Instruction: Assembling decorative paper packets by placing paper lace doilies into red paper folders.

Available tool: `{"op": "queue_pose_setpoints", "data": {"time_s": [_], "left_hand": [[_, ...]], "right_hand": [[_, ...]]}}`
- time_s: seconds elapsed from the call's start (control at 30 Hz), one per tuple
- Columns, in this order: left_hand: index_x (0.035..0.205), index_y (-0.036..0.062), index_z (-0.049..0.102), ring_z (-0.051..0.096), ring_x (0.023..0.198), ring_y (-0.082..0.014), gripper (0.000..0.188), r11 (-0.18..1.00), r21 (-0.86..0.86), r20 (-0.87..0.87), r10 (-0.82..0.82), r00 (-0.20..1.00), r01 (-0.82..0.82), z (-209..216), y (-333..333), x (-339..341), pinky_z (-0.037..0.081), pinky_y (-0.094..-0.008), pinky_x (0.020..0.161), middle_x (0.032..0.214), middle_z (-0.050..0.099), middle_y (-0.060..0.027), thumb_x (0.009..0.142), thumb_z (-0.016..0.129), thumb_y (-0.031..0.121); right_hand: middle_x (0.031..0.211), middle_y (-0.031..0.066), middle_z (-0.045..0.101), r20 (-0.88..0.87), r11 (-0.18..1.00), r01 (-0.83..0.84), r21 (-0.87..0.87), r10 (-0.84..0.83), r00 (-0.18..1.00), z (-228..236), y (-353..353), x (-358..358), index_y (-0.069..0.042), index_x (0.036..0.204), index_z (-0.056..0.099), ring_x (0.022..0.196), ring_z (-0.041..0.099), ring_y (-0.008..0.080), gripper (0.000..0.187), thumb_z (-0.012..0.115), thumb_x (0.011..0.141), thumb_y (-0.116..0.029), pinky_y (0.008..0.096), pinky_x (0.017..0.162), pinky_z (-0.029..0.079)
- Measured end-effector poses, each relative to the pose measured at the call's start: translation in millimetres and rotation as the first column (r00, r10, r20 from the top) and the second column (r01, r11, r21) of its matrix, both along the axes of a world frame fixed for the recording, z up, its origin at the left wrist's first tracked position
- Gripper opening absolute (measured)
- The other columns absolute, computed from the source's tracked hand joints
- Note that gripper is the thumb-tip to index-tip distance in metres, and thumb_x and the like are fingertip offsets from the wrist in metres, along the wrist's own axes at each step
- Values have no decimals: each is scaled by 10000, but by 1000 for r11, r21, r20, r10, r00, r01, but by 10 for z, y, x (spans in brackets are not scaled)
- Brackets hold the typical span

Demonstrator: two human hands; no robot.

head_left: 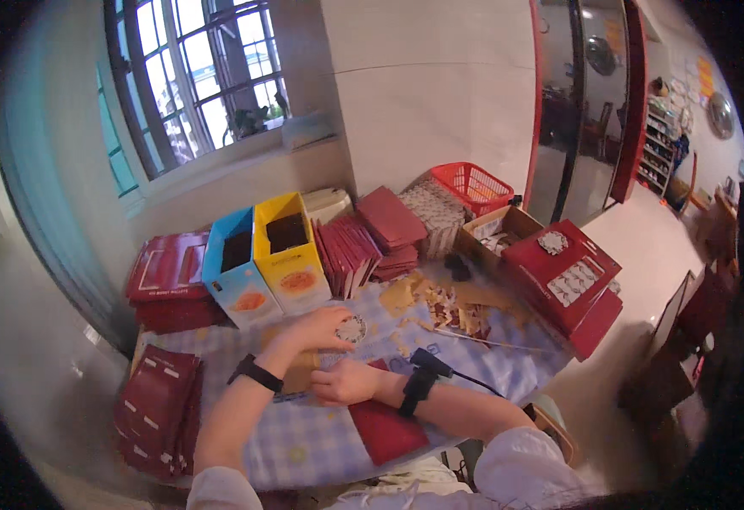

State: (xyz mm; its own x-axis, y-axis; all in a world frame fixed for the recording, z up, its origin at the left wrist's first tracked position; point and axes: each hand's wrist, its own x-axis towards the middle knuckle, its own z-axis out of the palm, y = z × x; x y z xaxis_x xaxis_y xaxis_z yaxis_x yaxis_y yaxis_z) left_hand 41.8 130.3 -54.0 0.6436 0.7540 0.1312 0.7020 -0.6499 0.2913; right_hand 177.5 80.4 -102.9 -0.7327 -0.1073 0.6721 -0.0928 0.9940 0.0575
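My left hand [322, 330] curls over the middle of the table, its fingers bent around the edge of a round white piece with a dark pattern [352, 330]. Just nearer to me, my right hand [344, 382] is closed, fingertips pressed together; what lies between them is hidden. Beneath both hands is a flat brown board [297, 374], partly covered by them. A dark red folded sheet [389, 425] lies under my right wrist, toward the table's front edge. Both wrists wear black straps, and a cable runs from the right one.
Blue [232, 263] and yellow [291, 255] open boxes stand behind my hands. Stacks of dark red boxes [168, 268] and packets [158, 412] fill the left side. Red packets [346, 255], a red basket [474, 189], a cardboard box [504, 228], paper scraps [457, 313] and red boxes [563, 276] sit rightward.
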Motion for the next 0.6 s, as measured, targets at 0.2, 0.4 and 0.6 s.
{"op": "queue_pose_setpoints", "data": {"time_s": [0.2, 0.4, 0.6], "left_hand": [[1016, 38, 550, 528, 955, -322, 526, 984, -156, -199, 55, 979, -87, 50, 107, 150, 419, -378, 829, 1018, 562, -185, 647, 657, 396], [988, 58, 565, 567, 832, -349, 460, 990, -84, -336, 78, 939, -112, 82, 55, 182, 453, -406, 746, 893, 592, -188, 661, 630, 376], [961, 90, 584, 575, 812, -333, 385, 995, -102, -279, -6, 960, -23, 30, 150, 41, 454, -407, 729, 904, 597, -156, 684, 604, 356]], "right_hand": [[759, 56, 431, -23, 997, -26, -70, 25, 999, 37, -43, 25, -77, 792, 492, 521, 517, 209, 171, 581, 712, -199, 334, 452, 445], [859, 59, 461, 28, 999, -28, -42, 29, 999, 34, -16, 28, -71, 886, 516, 567, 553, 214, 232, 562, 732, -238, 347, 456, 469], [875, 69, 466, 134, 998, -4, -70, 13, 991, 64, -21, 13, -71, 873, 511, 635, 566, 230, 227, 554, 732, -244, 356, 502, 486]]}}
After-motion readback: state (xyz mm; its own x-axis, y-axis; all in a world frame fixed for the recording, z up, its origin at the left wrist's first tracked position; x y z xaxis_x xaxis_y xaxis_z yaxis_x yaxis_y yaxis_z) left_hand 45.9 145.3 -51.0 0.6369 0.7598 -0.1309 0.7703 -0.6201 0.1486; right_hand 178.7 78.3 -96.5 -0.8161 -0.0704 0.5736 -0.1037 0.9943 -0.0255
